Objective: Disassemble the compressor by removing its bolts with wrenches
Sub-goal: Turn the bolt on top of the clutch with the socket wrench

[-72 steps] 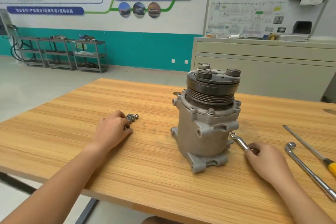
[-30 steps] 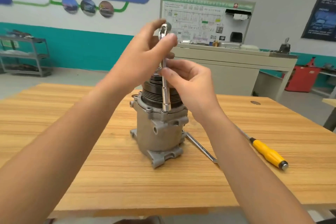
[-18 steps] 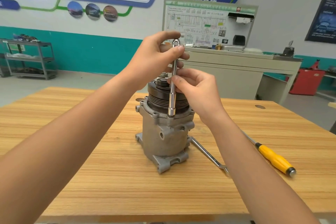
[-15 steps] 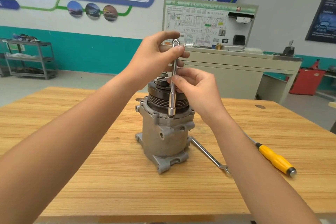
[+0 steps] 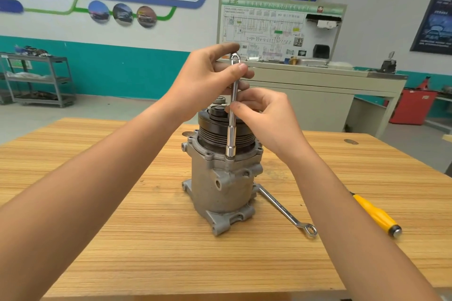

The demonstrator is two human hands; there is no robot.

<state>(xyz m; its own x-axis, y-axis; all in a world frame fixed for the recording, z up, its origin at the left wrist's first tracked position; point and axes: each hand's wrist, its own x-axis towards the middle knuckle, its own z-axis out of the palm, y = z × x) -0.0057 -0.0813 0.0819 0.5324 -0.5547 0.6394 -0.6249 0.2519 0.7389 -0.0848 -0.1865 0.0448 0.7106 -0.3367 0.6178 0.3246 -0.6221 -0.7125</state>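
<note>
the compressor (image 5: 221,178) stands upright near the middle of the wooden table (image 5: 122,239), a socket wrench (image 5: 232,115) planted vertically on a bolt at its front flange. the left hand (image 5: 208,80) pinches the wrench's top end and the right hand (image 5: 264,117) grips the shaft lower down with curled fingers. a ring spanner (image 5: 285,210) lies touching the compressor's base on its right, and a yellow-handled screwdriver (image 5: 376,215) lies farther right.

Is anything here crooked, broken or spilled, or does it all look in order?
Nothing stands out. The compressor stands upright on the table, and the socket wrench stands straight on its flange, held by the left hand and right hand. A ring spanner and a yellow-handled screwdriver lie flat beside it.
</note>
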